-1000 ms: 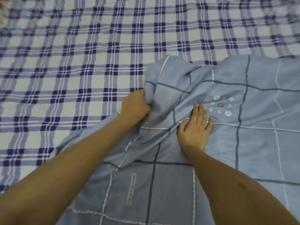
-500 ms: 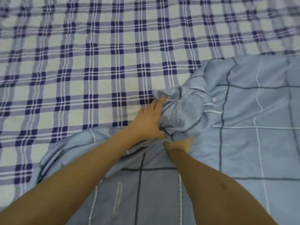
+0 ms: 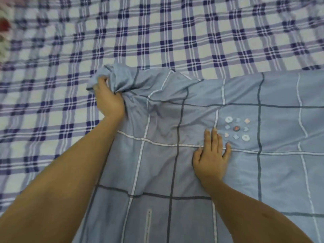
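- We see the pale blue fabric cover, crossed by dark and white grid lines. It lies spread across the lower and right part of the view, on top of the bed.
- Its far left corner is bunched into a raised, wrinkled knot. The rest of the cloth lies mostly flat, with soft creases running from that knot.
- The left hand grasps this bunched corner, its fingers curled into the folds and its knuckles towards us.
- The right hand lies palm down on the cover near its middle. Its fingers are straight and slightly spread, pressing the cloth without gripping it.
- Just beyond the right fingertips we note a printed cluster of small rings, hearts and diamonds around a dark centre.
- A narrow pale printed strip shows on the cover near the bottom edge, between the two forearms; we cannot read it.
- Beneath the cover lies a white bedsheet with a navy and lilac plaid pattern, which fills the upper and left areas.
- At the far upper left edge there is a blurred red and pink patch that we cannot identify.
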A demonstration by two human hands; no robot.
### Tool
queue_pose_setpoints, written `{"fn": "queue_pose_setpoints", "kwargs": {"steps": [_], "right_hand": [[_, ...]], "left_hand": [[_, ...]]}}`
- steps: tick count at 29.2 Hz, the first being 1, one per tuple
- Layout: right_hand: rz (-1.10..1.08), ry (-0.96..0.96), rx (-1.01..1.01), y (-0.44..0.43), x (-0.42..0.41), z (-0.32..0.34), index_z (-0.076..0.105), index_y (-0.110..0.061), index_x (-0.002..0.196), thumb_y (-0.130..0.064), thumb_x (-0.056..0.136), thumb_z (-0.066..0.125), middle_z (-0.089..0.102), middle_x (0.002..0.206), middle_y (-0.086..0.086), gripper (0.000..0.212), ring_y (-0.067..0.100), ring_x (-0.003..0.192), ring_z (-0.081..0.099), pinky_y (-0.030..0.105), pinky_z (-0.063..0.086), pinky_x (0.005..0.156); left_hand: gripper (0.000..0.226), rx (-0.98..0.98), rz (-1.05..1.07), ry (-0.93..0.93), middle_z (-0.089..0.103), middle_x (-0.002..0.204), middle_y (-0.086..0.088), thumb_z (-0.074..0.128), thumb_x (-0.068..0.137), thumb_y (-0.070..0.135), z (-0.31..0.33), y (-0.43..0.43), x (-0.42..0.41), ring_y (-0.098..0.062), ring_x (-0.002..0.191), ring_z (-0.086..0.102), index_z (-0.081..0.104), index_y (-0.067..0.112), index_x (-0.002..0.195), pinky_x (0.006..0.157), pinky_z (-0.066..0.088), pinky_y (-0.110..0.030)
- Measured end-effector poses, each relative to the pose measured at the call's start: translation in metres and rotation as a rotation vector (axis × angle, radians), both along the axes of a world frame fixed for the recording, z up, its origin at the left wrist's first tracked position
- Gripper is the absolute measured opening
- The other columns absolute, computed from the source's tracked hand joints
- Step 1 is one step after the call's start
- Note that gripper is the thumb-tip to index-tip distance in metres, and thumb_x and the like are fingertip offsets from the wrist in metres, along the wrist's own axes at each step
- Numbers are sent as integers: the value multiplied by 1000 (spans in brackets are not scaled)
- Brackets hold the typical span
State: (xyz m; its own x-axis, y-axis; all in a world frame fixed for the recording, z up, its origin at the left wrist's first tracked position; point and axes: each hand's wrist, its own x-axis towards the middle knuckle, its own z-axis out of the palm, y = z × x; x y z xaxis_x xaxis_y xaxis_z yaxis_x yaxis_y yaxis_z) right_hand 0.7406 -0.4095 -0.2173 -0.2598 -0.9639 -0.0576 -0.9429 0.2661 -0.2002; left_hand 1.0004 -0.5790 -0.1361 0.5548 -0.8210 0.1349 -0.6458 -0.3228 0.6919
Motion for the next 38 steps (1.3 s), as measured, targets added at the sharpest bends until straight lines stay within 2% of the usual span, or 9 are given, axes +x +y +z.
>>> {"fn": "queue_pose_setpoints", "kwargs": {"steps": [3,7,10,13,17,20,24,32,38], "right_hand": [[-5,-12,21,-1,0,1,34,-12,146,-33,85,29,33,152,10,65,27,139,33,46,8,114],[-1,-7,58,1,3,5,28,-14,148,-34,84,25,28,154,9,67,26,141,27,43,2,115],[-7,-10,60,-1,4,6,28,-14,148,-34,84,25,29,154,10,67,26,141,28,42,0,115],[-19,-20,59,0,5,8,32,-12,147,-33,84,26,33,151,12,67,28,138,33,43,4,114],[-16,-17,74,0,1,10,32,-12,146,-32,81,29,36,150,13,68,29,137,34,47,10,114],[-20,-25,83,-2,8,19,33,-11,146,-32,81,28,36,149,14,69,30,136,35,48,11,114],[-31,-15,90,-6,11,17,32,-12,146,-32,83,28,35,150,12,67,29,138,34,46,8,114],[-8,39,113,1,9,8,29,-15,148,-33,85,31,32,152,8,66,24,140,31,45,4,115],[1,71,75,0,2,2,29,-15,148,-35,85,29,33,152,8,66,23,139,29,43,0,115]], "left_hand": [[70,176,-170,-214,39,139,-20,62,87,22,-5,15,-8,-35,118,47,25,16,146,92,40,-43],[108,263,71,499,41,143,-15,80,68,45,-6,14,-9,-29,126,46,16,5,147,102,40,-33],[84,304,94,850,49,131,-11,77,77,25,3,-3,17,-28,113,55,28,7,143,94,48,-41],[33,275,-131,533,60,113,-14,51,92,3,24,-15,35,-27,93,62,54,7,125,76,52,-25],[37,119,58,171,52,133,-10,39,96,7,38,-28,50,-25,114,53,53,12,130,87,39,-23],[59,362,126,-95,13,157,-12,46,97,27,43,-29,47,-25,142,17,21,11,148,108,18,-33],[74,375,-452,-495,-8,157,-17,47,93,43,20,-8,11,-32,145,-7,10,15,151,113,-4,-52],[65,-78,-1634,-971,30,152,-8,31,88,58,-56,5,-69,-40,141,20,33,28,145,108,2,-65],[61,556,-730,-703,-5,159,-6,25,95,51,-59,-65,-37,-33,145,-7,4,35,150,113,-1,-57]]}}
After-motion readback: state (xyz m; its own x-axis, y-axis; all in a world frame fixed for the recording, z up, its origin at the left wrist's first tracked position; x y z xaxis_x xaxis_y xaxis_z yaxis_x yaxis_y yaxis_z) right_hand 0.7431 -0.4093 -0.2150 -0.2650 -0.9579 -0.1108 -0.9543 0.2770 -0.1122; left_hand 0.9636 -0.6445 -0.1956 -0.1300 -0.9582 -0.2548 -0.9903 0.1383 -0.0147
